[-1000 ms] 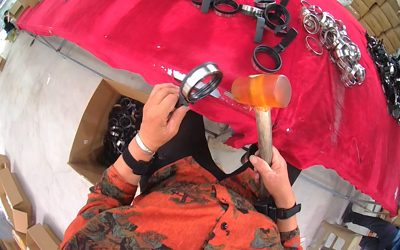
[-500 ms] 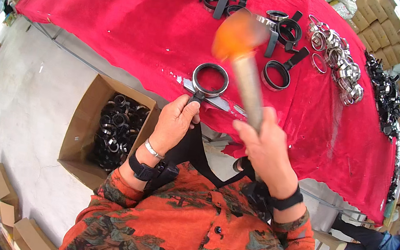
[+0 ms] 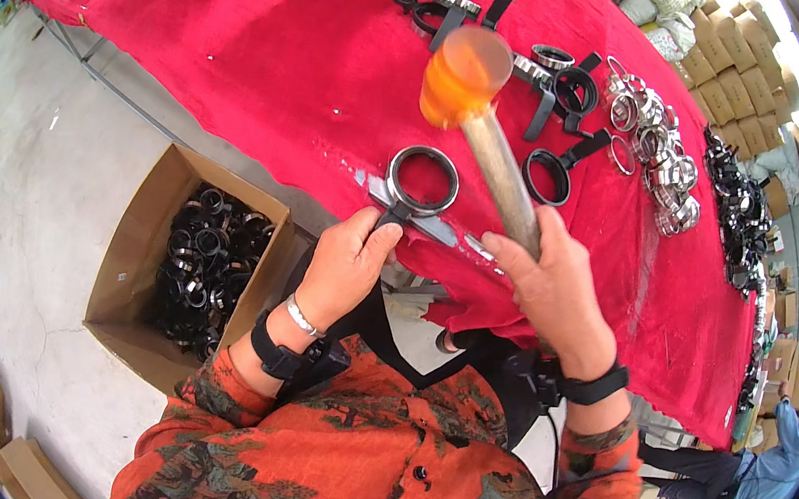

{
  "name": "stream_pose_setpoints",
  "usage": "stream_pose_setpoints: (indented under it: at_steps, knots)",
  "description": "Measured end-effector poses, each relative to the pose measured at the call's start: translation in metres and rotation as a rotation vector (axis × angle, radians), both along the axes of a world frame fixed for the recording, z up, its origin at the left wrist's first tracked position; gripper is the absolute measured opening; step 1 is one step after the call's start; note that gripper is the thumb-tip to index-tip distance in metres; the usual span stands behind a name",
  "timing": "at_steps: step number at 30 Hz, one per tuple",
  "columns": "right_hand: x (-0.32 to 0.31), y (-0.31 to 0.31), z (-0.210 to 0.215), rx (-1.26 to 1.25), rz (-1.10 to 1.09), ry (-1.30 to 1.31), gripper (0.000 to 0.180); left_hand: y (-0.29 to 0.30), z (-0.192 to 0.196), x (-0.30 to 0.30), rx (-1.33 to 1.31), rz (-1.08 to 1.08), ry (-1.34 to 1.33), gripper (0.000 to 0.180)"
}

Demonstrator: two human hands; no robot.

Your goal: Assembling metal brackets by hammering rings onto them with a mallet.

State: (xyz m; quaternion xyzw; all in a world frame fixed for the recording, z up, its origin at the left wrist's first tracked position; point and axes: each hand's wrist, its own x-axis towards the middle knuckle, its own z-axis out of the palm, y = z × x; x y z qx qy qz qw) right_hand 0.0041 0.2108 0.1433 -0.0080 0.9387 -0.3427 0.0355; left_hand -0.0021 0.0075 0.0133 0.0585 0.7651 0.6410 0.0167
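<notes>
The ring clamp (image 3: 410, 208), a round black frame with a bright metal band about it and a short black tab, sits at the near edge of the table, its ring toward the far side and its tab toward you. It lies over a flat grey strip (image 3: 435, 230); you cannot tell from here whether it bears fully on it. Expect it to feel light and stiff, the metal band slick and the black part likely hard plastic that could crack under a badly aimed blow. The tab is the sound place to hold, since it leaves the whole rim free.

Your left hand (image 3: 345, 261) has that tab pinched narrowly, thumb on top and fingers curled beneath. Your right hand (image 3: 562, 281) is wrapped around the wooden handle of a mallet (image 3: 487, 145), whose orange head is up, apart from the clamp; judge it top-heavy and its face somewhat yielding.

Farther out on the red cloth (image 3: 273, 61), another black clamp (image 3: 587, 146) lies just beyond the mallet handle, with loose silver rings (image 3: 672, 174) to its right. By your left forearm, a cardboard box (image 3: 131, 255) holds black ring parts (image 3: 207, 255).
</notes>
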Motion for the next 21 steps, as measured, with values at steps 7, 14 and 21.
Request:
stream_pose_setpoints:
  at_steps: [7,14,21]
  knots:
    - [0.005,-0.003,-0.007,0.089,0.064,0.14,0.042,0.0,0.001,0.002,0.004,0.016,0.021,0.029]
    - [0.004,-0.016,0.01,0.117,0.215,0.112,0.038,0.0,0.004,0.003,0.036,0.049,0.021,0.029]
    - [-0.009,0.001,-0.018,0.217,0.19,0.112,0.037,0.001,0.002,-0.003,-0.089,0.054,0.067,0.029]
